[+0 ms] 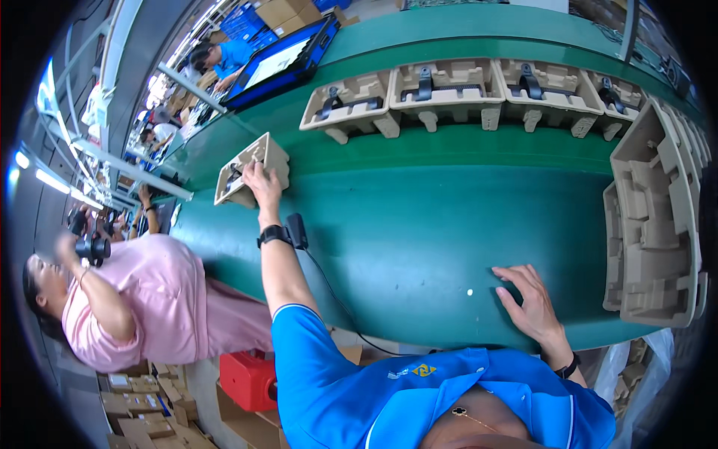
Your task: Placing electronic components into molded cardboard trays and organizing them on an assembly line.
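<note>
A green table (pixel 419 232) spans the middle. Stacked tan trays (pixel 658 217) stand at far right; a tray row (pixel 458 108) lines the top. At upper left, the left hand (pixel 262 183) touches a single tray (pixel 278 156); I cannot tell whether its fingers grip. The right hand (pixel 532 305), lower right, has fingers parted.

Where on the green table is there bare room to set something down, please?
The widest free patch of the green table lies between the left hand and the right hand, on the near side of the tray row. A thin cable crosses its left part. It is crowded along that row and at the far right, by the stacked trays.
</note>
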Tool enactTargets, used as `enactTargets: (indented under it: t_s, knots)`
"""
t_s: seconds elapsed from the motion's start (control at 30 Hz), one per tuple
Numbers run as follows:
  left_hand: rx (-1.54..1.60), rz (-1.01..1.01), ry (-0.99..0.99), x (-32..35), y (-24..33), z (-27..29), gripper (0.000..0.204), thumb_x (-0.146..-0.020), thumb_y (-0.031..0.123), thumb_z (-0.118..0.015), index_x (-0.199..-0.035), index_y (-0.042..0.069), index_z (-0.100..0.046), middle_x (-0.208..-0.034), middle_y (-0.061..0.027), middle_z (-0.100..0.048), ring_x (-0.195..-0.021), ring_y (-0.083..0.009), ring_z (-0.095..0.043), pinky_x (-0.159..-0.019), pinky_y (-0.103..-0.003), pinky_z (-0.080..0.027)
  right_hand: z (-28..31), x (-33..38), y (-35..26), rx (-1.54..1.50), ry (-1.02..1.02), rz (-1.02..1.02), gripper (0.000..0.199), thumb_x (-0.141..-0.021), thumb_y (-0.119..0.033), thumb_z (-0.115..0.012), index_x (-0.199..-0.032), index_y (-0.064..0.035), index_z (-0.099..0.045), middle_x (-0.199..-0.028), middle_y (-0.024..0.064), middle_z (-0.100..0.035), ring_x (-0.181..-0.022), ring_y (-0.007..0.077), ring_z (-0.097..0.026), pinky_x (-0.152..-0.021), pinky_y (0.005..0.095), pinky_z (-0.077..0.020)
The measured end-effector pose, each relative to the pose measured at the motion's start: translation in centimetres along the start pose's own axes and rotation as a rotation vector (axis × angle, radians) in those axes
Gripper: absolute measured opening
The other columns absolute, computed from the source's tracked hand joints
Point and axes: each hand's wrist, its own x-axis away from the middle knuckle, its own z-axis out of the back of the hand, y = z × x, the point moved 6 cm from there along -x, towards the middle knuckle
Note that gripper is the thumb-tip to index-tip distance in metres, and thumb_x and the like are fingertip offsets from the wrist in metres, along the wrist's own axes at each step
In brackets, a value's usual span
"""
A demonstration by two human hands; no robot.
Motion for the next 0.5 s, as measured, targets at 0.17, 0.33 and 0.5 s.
enactTargets:
  t_s: [0.17, 0.33, 0.5]
  knots:
    - [0.052, 0.072, -0.158, -4.1, -2.0, -8.2, 0.037, -0.069, 0.006, -0.072, -0.101, 0.001, -0.054, -0.114, -0.0209, -0.051, -0.117, -0.0407, -0.038, -0.099, -0.048, -0.033, -0.8, -2.0, 0.1, -0.054, 0.022, -0.039, 0.028, -0.081, -0.003, -0.061, -0.109, -0.0016, -0.062, -0.095, 0.0107, -0.064, -0.084, 0.0248, -0.059, -0.081, 0.035, -0.0459]
    - [0.223, 0.02, -0.295, -7.1, 1.7, -12.2, 0.039, -0.068, 0.006, -0.071, -0.102, 0.002, -0.055, -0.111, -0.0196, -0.053, -0.12, -0.0393, -0.038, -0.1, -0.046, -0.033, -2.0, -3.7, 0.7, -0.096, 0.046, -0.091, 0.024, -0.082, -0.003, -0.061, -0.106, -0.002, -0.064, -0.086, 0.0098, -0.065, -0.08, 0.0248, -0.06, -0.075, 0.035, -0.0471]
    - [0.351, -0.006, -0.281, -8.8, 3.7, -14.3, 0.04, -0.067, 0.011, -0.07, -0.102, 0.0, -0.055, -0.114, -0.0221, -0.053, -0.12, -0.0393, -0.04, -0.102, -0.045, -0.032, -2.0, -4.8, 0.7, -0.052, 0.06, -0.041, 0.021, -0.083, -0.006, -0.061, -0.104, -0.0035, -0.065, -0.083, 0.0094, -0.064, -0.079, 0.0258, -0.06, -0.072, 0.0357, -0.0471]
